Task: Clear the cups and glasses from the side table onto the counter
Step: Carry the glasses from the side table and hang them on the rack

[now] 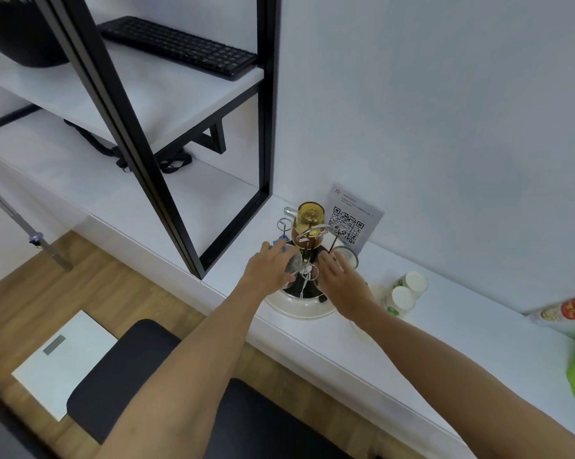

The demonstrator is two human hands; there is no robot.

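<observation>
on white counter (pixel 395 329) — cup rack (pixel 307 260), pale wall (pixel 445 111), wood floor (pixel 90 293)

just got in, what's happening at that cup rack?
A person reaches both hands to a wire cup rack standing on a round tray on the white counter. The left hand grips a clear glass; the right hand lies over another glass. A yellow glass sits behind.
</observation>
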